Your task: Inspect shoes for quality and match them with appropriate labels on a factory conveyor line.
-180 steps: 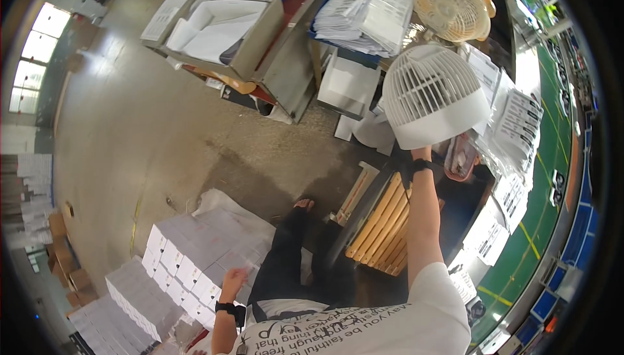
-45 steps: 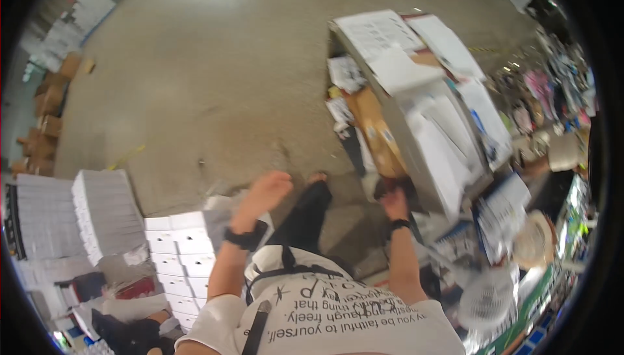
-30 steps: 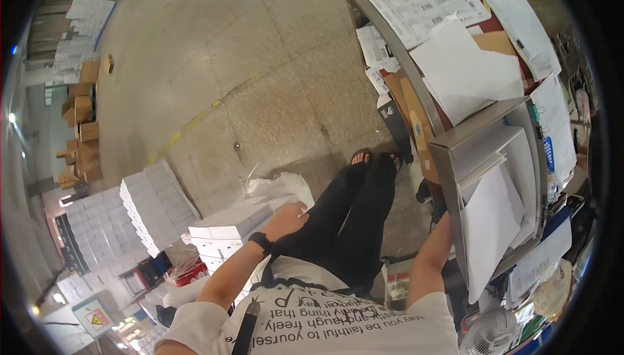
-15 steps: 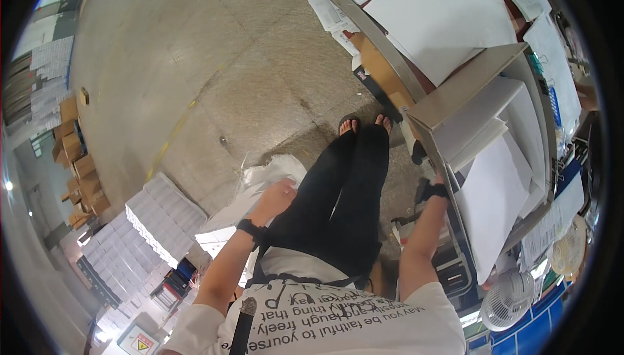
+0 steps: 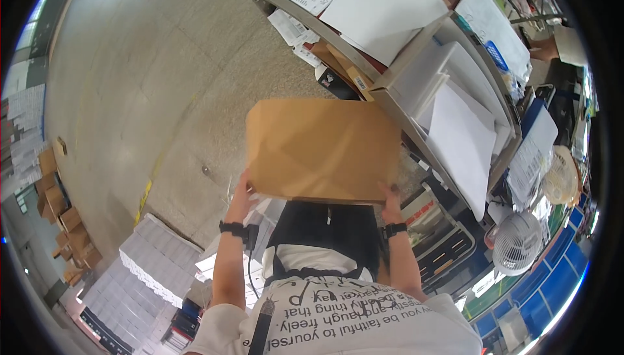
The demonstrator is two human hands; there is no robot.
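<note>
A wide, flat piece of brown cardboard (image 5: 322,150) is held up in front of my legs, hiding my feet and part of the floor. My left hand (image 5: 243,196) grips its near left corner, with the fingers partly out of sight. At the near right corner, my right hand (image 5: 390,204) is closed on the edge, thumb up along the side. The far right part of the cardboard lies close to a grey open box (image 5: 416,72) filled with white paper sheets (image 5: 458,134).
Right of me runs a table with loose papers (image 5: 380,14) and a white fan (image 5: 518,243). Stacked white bundles (image 5: 159,251) stand at the left, with brown cartons (image 5: 71,222) farther off. Another person's hand (image 5: 545,48) shows at the far right.
The brown cardboard has come into view between both hands. My right hand has moved in from beside the table, and my left hand has moved left from my thigh.
</note>
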